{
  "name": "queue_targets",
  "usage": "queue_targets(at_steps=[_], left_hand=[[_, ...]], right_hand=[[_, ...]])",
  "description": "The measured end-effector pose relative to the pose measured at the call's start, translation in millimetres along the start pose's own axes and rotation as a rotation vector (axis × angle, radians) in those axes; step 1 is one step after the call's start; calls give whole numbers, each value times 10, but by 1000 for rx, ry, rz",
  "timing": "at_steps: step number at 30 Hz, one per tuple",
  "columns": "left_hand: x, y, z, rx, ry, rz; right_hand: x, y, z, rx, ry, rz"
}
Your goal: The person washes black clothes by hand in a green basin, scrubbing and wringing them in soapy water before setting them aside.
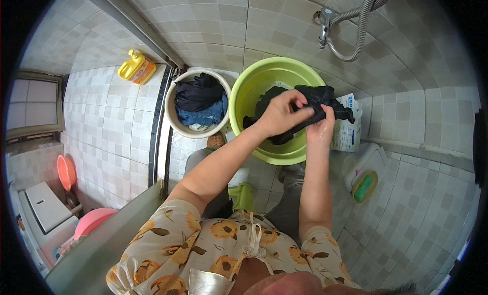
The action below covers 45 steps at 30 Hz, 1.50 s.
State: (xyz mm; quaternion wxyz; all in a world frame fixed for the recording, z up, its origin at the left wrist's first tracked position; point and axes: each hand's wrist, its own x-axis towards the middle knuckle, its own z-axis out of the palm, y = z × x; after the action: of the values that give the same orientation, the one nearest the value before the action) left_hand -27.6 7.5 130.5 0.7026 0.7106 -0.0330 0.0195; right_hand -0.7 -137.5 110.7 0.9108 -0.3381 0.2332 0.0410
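Observation:
A black garment (280, 137) is bunched between both hands and trails down into a lime-green plastic basin (241, 76). My left hand (284, 112) pinches its folds from the left side. On the right, my right hand (321, 125) grips the cloth, with a dark end hanging past the basin's right rim. A little whitish suds or water shows on the basin floor behind the cloth. The garment's shape cannot be made out.
Left of the basin, a white bucket (169, 114) holds dark clothes (200, 91) and blue denim (202, 113). A printed pouch (349, 133) stands at the right, near a soap dish (355, 200) with green soap (364, 186). A shower hose (362, 32) hangs above. A yellow jug (139, 68) stands beyond the threshold.

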Motion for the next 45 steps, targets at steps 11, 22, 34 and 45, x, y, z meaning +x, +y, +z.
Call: queue_targets(at_steps=[11,22,34,45], left_hand=[[30,-488,3,-16,-51,-609],[-122,-179,258,-478,-146,-990],[-14,-542,432,-687,325,-807],[178,-656,84,-556,547,-416]], right_hand=[[-150,-157,200,104,-138,-24],[-134,-227,153,147,-92,-61],[-156,-157,174,107,-114,-35],[-104,-306,187,-4,-144,-141]])
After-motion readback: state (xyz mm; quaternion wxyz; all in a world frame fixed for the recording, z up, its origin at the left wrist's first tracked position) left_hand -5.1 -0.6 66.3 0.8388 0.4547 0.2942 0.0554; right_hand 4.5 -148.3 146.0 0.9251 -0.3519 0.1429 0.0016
